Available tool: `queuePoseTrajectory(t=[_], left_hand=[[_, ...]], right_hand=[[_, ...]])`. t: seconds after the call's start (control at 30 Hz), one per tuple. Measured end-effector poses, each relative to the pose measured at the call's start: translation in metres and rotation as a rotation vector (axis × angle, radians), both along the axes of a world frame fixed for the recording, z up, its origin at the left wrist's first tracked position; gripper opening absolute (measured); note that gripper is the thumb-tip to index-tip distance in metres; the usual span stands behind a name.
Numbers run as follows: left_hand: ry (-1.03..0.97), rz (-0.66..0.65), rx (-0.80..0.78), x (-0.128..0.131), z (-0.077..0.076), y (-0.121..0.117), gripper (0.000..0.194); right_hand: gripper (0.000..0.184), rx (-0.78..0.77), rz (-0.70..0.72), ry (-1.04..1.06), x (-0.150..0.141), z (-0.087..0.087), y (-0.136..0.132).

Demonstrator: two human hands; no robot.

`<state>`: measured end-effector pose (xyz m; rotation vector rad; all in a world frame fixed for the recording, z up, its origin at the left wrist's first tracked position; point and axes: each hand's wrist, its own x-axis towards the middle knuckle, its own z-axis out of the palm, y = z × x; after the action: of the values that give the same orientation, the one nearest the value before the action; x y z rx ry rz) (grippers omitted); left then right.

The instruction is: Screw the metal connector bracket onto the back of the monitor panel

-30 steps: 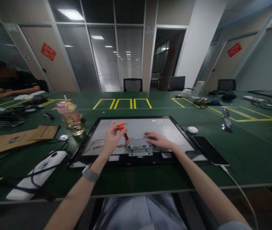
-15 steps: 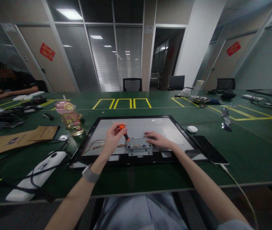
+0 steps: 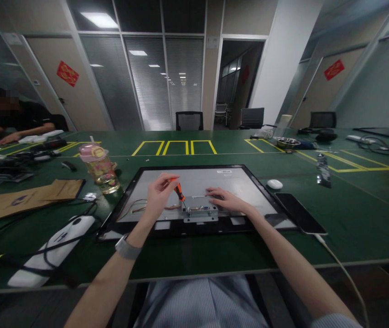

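1. Pinched nearly closed, the left hand's point(image 3: 157, 197) grip has the upper handle of an orange-and-black screwdriver point(image 3: 179, 191) between thumb and fingertips. The tool leans, handle end up and leftward, tip down at the left end of a metal box point(image 3: 201, 213). Whether a screw sits under the tip is too small to tell; if so, line the shaft up with it, press down the axis, and turn in short, even strokes.

2. Open and loosely curled, the right hand's point(image 3: 227, 200) grip holds no loose thing. Its fingers lie by the box's far right corner; exact contact is unclear. A light, flat press there would help brace the box without crowding the tool.

3. Beneath both hands lies a black-edged panel point(image 3: 228, 182) on the green surface point(image 3: 194, 259). Thin wires point(image 3: 139, 207) run left of the box, so a slipping tip could snag them.

4. A white power strip point(image 3: 55, 253) lies to the left, a phone point(image 3: 298, 213) just beside the panel's right edge.

5. Farther out stand a pink-lidded bottle point(image 3: 99, 168) and, across the surface, a chair point(image 3: 189, 120); a person point(image 3: 33, 118) sits far left.
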<state>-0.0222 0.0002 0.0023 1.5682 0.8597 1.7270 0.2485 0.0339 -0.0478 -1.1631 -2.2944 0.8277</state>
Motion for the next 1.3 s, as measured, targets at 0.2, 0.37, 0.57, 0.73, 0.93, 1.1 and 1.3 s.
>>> queuePoseTrajectory(t=[0.2, 0.37, 0.57, 0.73, 0.93, 1.1, 1.3], left_hand=[[-0.104, -0.189, -0.059, 0.003, -0.001, -0.001, 0.026], [-0.2, -0.258, -0.139, 0.006, -0.002, -0.002, 0.028], [-0.171, -0.074, -0.095, 0.003, -0.009, 0.005, 0.02], [-0.244, -0.28, -0.152, 0.007, -0.001, -0.002, 0.026], [-0.185, -0.233, -0.16, 0.005, -0.002, -0.002, 0.029], [-0.056, -0.054, -0.026, 0.004, -0.006, 0.002, 0.019], [-0.189, -0.258, -0.101, 0.007, 0.0, -0.004, 0.028]], right_hand=[[0.046, 0.004, 0.01, 0.007, -0.001, 0.0, 0.001], [0.045, 0.002, -0.004, 0.015, 0.0, -0.002, 0.002], [0.043, -0.004, -0.006, 0.009, 0.0, -0.001, 0.001], [0.043, 0.011, -0.001, 0.006, -0.001, -0.002, 0.003], [0.042, 0.01, -0.004, 0.019, 0.0, -0.004, 0.003], [0.043, -0.001, -0.007, 0.005, 0.0, -0.003, 0.003], [0.042, 0.013, -0.003, 0.006, 0.001, -0.005, 0.004]])
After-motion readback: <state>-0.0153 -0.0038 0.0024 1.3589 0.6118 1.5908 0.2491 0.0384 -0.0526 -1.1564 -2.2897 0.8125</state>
